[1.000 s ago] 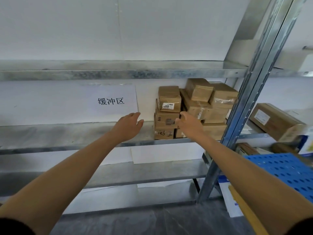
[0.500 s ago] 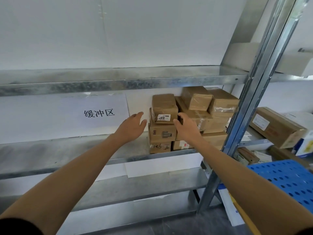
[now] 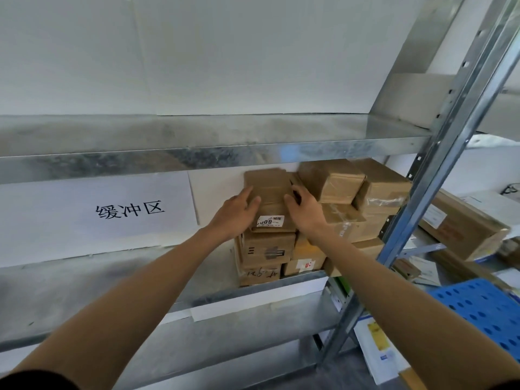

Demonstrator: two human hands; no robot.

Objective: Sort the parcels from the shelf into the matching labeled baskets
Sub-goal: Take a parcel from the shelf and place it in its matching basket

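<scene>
A stack of brown cardboard parcels stands on the metal shelf [image 3: 84, 280], right of a white paper sign [image 3: 129, 211] with black characters. The top parcel [image 3: 270, 190] of the left pile carries a white label reading 808 on its front. My left hand [image 3: 236, 213] grips this parcel's left side and my right hand [image 3: 302, 211] grips its right side. Under it sit two more parcels [image 3: 266, 251]. Other parcels [image 3: 377, 192] are piled to the right, against the shelf post.
A steel shelf board [image 3: 197, 144] hangs just above the parcels. A slanted metal post [image 3: 439, 170] stands at the right. Beyond it lie larger boxes [image 3: 461, 229] and a blue perforated basket [image 3: 478, 308]. Lower shelves run below.
Both hands have moved up and closed in on the top labelled parcel, taking hold of its two sides. The view has come closer to the shelf.
</scene>
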